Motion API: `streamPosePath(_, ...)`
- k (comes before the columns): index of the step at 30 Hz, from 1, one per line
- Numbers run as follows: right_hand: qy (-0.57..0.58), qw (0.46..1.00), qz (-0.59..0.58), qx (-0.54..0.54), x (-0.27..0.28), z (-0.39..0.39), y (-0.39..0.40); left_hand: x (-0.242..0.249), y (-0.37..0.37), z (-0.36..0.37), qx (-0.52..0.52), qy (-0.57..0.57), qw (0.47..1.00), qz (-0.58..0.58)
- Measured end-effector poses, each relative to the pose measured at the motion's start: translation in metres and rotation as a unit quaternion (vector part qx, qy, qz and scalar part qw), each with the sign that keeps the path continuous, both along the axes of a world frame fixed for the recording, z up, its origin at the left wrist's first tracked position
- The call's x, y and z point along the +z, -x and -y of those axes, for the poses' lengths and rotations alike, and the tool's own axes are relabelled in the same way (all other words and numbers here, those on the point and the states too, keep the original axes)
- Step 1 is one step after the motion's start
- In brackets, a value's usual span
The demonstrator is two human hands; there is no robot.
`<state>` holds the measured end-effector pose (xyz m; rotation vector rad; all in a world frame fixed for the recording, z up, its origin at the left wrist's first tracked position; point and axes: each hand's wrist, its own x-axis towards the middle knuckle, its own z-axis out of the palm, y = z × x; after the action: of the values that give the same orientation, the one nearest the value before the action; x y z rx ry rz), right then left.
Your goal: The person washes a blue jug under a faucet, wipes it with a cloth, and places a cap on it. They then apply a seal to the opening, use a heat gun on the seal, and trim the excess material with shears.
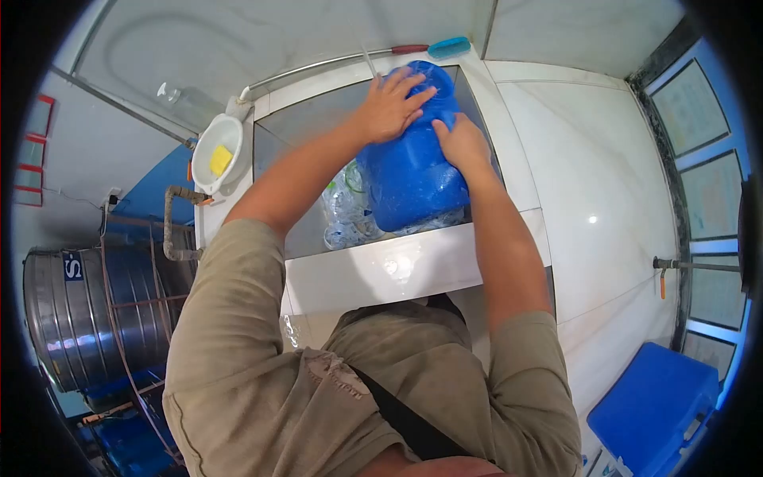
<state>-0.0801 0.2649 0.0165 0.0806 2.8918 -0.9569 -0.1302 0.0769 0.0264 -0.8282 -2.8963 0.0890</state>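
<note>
A large blue plastic water jug (pixel 413 179) lies tilted in the sink basin (pixel 274 135), its neck toward the far wall. My left hand (pixel 391 110) rests on its upper part near the neck, fingers spread over the wet-looking surface. Around the jug's right side my right hand (pixel 465 145) is closed, with the thumb on top and the other fingers largely hidden. Clear plastic bottles (pixel 346 203) lie in the basin beside and under the jug.
A white bowl (pixel 230 131) holding a yellow sponge (pixel 221 160) sits left of the basin. Along the back ledge are a long-handled tool (pixel 342 61) and a blue brush (pixel 449 48). Steel tank (pixel 103 310) stands left; a blue container (pixel 652 405) is at lower right.
</note>
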Motion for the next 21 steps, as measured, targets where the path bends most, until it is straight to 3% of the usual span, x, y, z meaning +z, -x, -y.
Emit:
streamPosePath(1,0.042,0.999,-0.016,-0.004,-0.012,-0.006,-0.002,-0.03,-0.007,0.01,-0.008,-0.106,0.976,-0.189)
streamPosePath(2,0.085,0.996,-0.032,-0.009,-0.017,-0.01,-0.005,-0.077,0.017,0.014,0.059,-0.334,0.93,-0.143)
streamPosePath(3,0.104,0.993,-0.052,-0.006,-0.006,-0.015,-0.016,-0.071,0.026,0.021,0.063,-0.335,0.928,-0.147)
streamPosePath(4,0.121,0.99,-0.071,-0.001,0.015,-0.022,-0.033,-0.06,0.031,0.03,0.079,-0.501,0.861,0.045)
streamPosePath(5,0.152,0.985,-0.084,0.001,0.028,-0.037,-0.043,-0.052,0.037,0.041,0.089,-0.632,0.733,0.234)
streamPosePath(6,0.184,0.979,-0.091,0.001,0.043,-0.057,-0.058,-0.05,0.045,0.057,0.181,-0.583,0.744,0.27)
streamPosePath(7,0.275,0.961,-0.023,-0.023,0.08,-0.076,-0.08,-0.036,0.041,0.06,0.185,-0.584,0.743,0.27)
streamPosePath(8,0.369,0.927,-0.036,-0.062,0.096,-0.094,-0.095,-0.01,0.038,0.06,0.194,-0.554,0.747,0.313)
streamPosePath(9,0.389,0.916,-0.032,-0.089,0.089,-0.124,-0.096,0.004,0.034,0.06,0.201,-0.523,0.749,0.355)
streamPosePath(10,0.425,0.897,-0.016,-0.123,0.096,-0.133,-0.105,-0.01,0.062,0.062,0.192,-0.439,0.803,0.355)
streamPosePath(11,0.424,0.897,-0.02,-0.124,0.092,-0.147,-0.107,0.009,0.062,0.052,0.188,-0.441,0.803,0.354)
streamPosePath(13,0.466,0.874,-0.036,-0.137,0.074,-0.175,-0.116,0.061,0.052,0.03,0.166,-0.337,0.889,0.263)
streamPosePath(15,0.467,0.87,-0.051,-0.147,0.072,-0.175,-0.124,0.061,0.074,0.035,0.128,-0.399,0.861,0.29)
streamPosePath(17,0.479,0.857,-0.025,-0.185,0.07,-0.152,-0.136,0.044,0.089,0.035,0.163,-0.468,0.832,0.25)
streamPosePath(19,0.498,0.847,-0.024,-0.186,0.06,-0.126,-0.128,0.027,0.095,0.004,0.204,-0.339,0.915,0.085)
streamPosePath(21,0.489,0.848,-0.022,-0.204,0.058,-0.115,-0.117,0.033,-0.015,-0.072,0.142,-0.265,0.949,-0.093)
